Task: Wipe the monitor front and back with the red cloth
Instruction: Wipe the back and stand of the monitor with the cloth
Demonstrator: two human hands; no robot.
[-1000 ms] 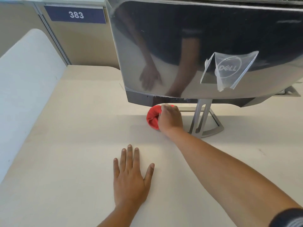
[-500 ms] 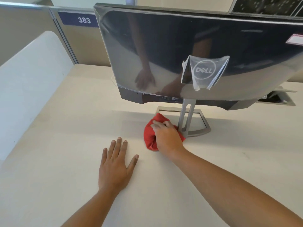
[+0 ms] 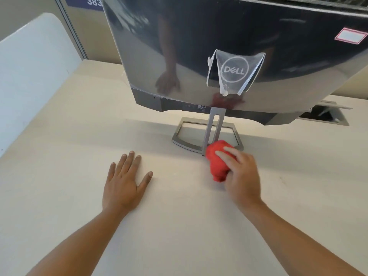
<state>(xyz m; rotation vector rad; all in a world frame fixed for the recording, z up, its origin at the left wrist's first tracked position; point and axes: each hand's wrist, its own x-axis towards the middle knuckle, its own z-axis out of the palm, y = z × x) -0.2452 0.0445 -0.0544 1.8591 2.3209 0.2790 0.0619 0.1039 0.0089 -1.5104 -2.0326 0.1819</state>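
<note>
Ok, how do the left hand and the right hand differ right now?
The left hand lies flat on the desk, fingers straight and spread, holding nothing; the right hand curls its fingers over the bunched red cloth. The left hand sits on bare desk away from the stand; the right hand is beside its base. Shared: both are at desk level, neither touching the monitor.

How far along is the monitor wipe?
Done: nothing provable; no wipe marks show. In hand: right hand grips the bunched red cloth by the silver metal stand. Left: glossy black monitor back facing the camera, then the unseen front.
</note>
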